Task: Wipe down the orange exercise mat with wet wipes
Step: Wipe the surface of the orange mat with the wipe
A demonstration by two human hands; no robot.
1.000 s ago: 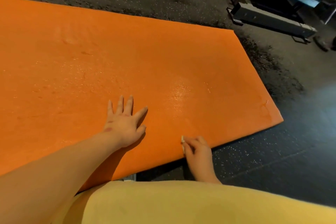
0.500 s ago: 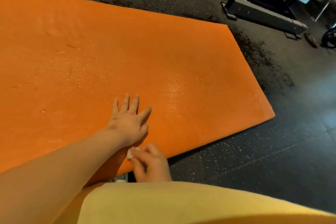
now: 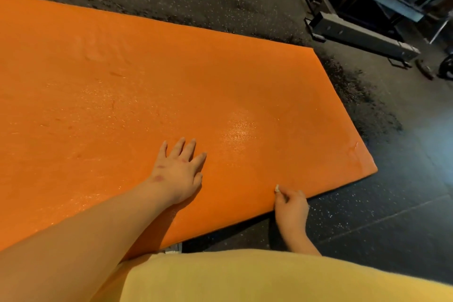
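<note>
The orange exercise mat point(image 3: 152, 86) lies flat on the dark floor and fills most of the view; damp, shiny patches glisten on it. My left hand point(image 3: 180, 171) rests palm down on the mat near its front edge, fingers spread, holding nothing. My right hand point(image 3: 290, 206) is at the mat's near edge, fingers curled around a small white wet wipe point(image 3: 277, 188); only a tip of the wipe shows beyond the fingers.
Dark speckled rubber floor point(image 3: 392, 203) surrounds the mat. A grey metal equipment frame point(image 3: 362, 32) stands at the back right, a short way beyond the mat's far corner. My yellow clothing point(image 3: 257, 277) fills the bottom of the view.
My right hand with the wipe swept left along the mat's near edge to beside my left hand, then back right. My left hand stayed planted.
</note>
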